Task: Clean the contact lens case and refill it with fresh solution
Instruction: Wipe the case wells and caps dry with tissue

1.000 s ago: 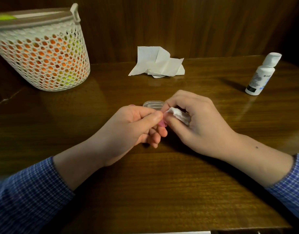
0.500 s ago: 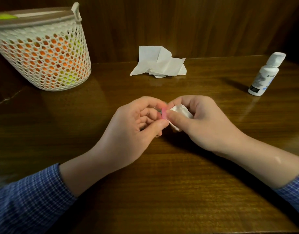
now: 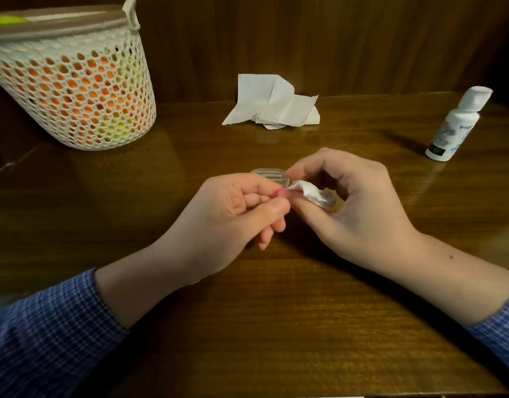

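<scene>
My left hand [image 3: 233, 214] pinches a small pink part of the contact lens case [image 3: 282, 193] between thumb and fingers at the table's middle. My right hand [image 3: 354, 205] pinches a small wad of white tissue [image 3: 312, 193] and presses it against that pink piece. A clear ribbed lid or case part [image 3: 269, 175] lies on the table just behind my fingertips. The white solution bottle [image 3: 456, 124] stands capped at the far right.
A white mesh basket [image 3: 75, 90] with orange and green contents stands at the back left. A crumpled white tissue [image 3: 272, 106] lies against the wooden back wall. The dark wooden table [image 3: 276, 311] stretches toward me.
Both hands shifted slightly. The clear ribbed part, hidden behind my fingers half a second ago, shows again behind them. The tissue wad still rubs at the pink piece.
</scene>
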A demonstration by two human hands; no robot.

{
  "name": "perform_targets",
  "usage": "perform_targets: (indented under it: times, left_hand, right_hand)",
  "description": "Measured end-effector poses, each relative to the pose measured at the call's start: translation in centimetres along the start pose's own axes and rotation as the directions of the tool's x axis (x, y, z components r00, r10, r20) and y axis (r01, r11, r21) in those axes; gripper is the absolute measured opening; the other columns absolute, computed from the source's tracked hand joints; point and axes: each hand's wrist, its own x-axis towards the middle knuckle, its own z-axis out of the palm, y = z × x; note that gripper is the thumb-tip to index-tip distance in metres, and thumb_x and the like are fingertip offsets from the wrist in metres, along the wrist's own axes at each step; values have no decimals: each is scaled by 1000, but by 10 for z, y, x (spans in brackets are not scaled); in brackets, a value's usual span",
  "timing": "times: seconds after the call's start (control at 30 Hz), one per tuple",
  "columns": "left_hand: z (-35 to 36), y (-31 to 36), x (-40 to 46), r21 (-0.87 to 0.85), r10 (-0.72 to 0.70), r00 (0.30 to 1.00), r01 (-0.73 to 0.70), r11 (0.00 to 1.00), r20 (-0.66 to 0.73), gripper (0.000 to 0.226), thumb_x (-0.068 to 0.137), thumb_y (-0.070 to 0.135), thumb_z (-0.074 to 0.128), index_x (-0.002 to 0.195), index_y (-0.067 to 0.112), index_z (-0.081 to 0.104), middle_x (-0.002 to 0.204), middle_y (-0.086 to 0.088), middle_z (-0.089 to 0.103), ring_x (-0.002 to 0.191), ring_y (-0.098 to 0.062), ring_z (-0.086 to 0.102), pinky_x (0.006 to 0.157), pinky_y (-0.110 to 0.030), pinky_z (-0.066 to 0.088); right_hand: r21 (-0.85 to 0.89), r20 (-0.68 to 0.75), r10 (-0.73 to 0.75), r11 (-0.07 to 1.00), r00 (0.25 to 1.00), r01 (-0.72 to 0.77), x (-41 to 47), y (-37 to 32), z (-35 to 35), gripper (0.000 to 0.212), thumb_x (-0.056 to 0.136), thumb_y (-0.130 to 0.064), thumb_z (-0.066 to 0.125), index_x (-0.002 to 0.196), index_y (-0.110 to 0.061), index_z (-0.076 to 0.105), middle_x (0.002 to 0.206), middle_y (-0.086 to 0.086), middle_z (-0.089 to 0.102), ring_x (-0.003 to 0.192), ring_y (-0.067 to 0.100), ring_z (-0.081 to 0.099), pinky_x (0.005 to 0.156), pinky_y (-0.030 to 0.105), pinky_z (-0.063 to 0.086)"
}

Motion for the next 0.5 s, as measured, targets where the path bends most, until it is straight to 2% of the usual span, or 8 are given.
perform_targets:
  times: [0.1,0.2,0.3,0.4,0.5]
  left_hand:
    - [-5,-1,1,-110,-78,994,86,990,80,19,99,17,56,101,9,73,73,-1,68,60,-14,57,58,-24,49]
    - [-10,-1,2,-248,-152,973,193,949,175,23,98,22,54,99,9,74,74,-3,66,60,-11,55,56,-22,48]
    - [-12,-2,4,-275,-173,957,236,932,235,27,95,28,55,95,9,73,77,-5,67,63,-12,57,58,-23,50]
    - [-8,-1,7,-250,-166,969,210,945,184,31,89,34,56,100,10,74,83,-6,73,67,-14,63,61,-23,54]
    - [-3,-3,6,12,-24,999,24,1000,23,40,86,39,61,120,18,67,87,0,75,71,-13,71,64,-24,57]
  right_hand:
    - [-82,-19,-166,983,986,164,0,4,1,22,87,-3,79,107,-4,73,98,4,71,89,9,65,79,17,52]
    - [-76,15,-218,973,976,219,1,5,2,21,88,1,77,108,-2,74,100,8,71,89,13,65,77,22,54]
    - [-82,99,-143,985,985,151,4,4,1,12,91,-5,72,103,-8,74,98,3,67,86,8,61,75,20,51]
    - [-89,119,-32,995,992,43,5,3,2,7,96,-13,65,101,-13,70,96,-7,64,84,-3,57,75,9,44]
    - [40,112,163,985,980,-169,5,2,1,7,97,-20,65,93,-20,70,81,-17,66,75,-2,63,66,7,44]
